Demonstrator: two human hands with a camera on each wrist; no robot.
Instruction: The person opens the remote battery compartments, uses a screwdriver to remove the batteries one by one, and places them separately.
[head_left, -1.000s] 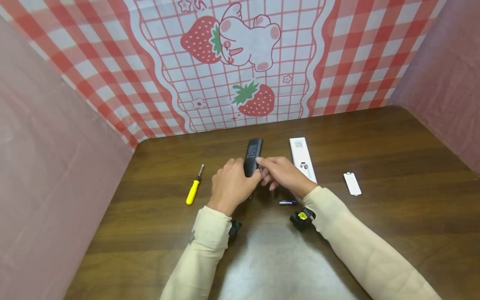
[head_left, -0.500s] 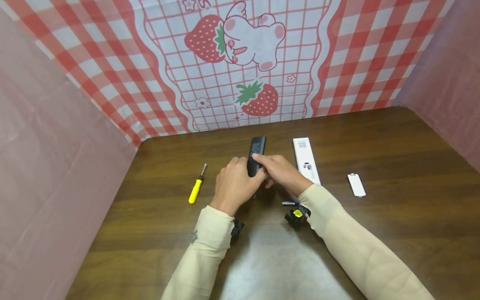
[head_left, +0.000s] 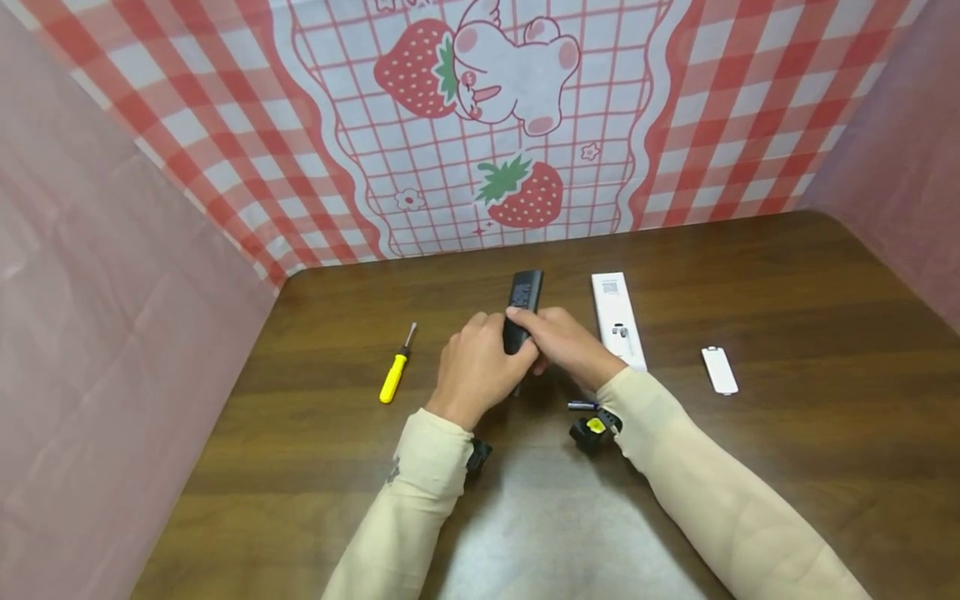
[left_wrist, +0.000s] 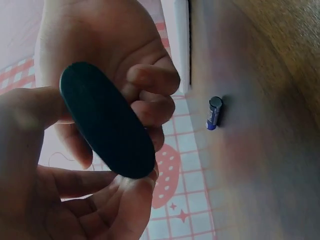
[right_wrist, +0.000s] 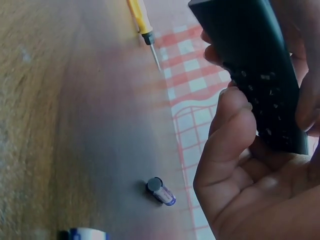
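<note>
Both hands hold a black remote control (head_left: 527, 287) above the table, its printed back facing up. My left hand (head_left: 472, 367) grips it from the left, thumb across the near end. From the right, my right hand (head_left: 566, 342) lays its thumb on the back, with fingers curled underneath. Buttons on the remote's underside (right_wrist: 265, 95) show in the right wrist view, and its rounded end (left_wrist: 107, 120) faces the left wrist camera. Close to the right wrist lies a small purple-and-silver battery (head_left: 582, 406). Whatever the right thumb covers is hidden.
A yellow-handled screwdriver (head_left: 395, 371) lies to the left. On the right are a long white object (head_left: 611, 304) with a printed square code and a small white tabbed cover (head_left: 720, 371). A second battery (right_wrist: 88, 234) shows at the right wrist view's lower edge.
My right thumb has moved onto the remote's back. A bit of purple at the right fingertips one second ago is out of sight. The head view has shifted slightly.
</note>
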